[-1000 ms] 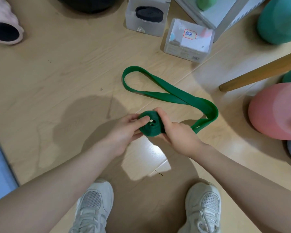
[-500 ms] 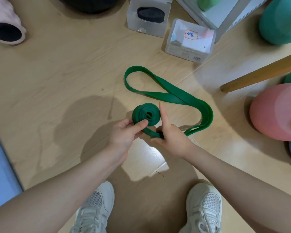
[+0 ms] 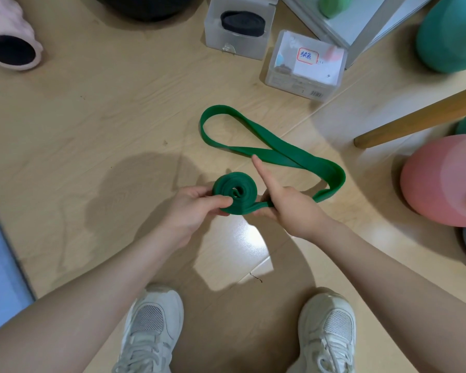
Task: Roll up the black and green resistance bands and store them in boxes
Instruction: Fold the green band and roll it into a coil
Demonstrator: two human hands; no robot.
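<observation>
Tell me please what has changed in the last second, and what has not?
The green coil was turned from edge-on between both hands to show its flat spiral face. The right hand left the coil, now holds the band's tail beside it, forefinger pointing out. The left hand still pinches the coil. The loose green loop and both boxes stayed put.

Pink ball [image 3: 441, 181], wooden pole [image 3: 414, 118], white sneakers [image 3: 327, 329].
</observation>
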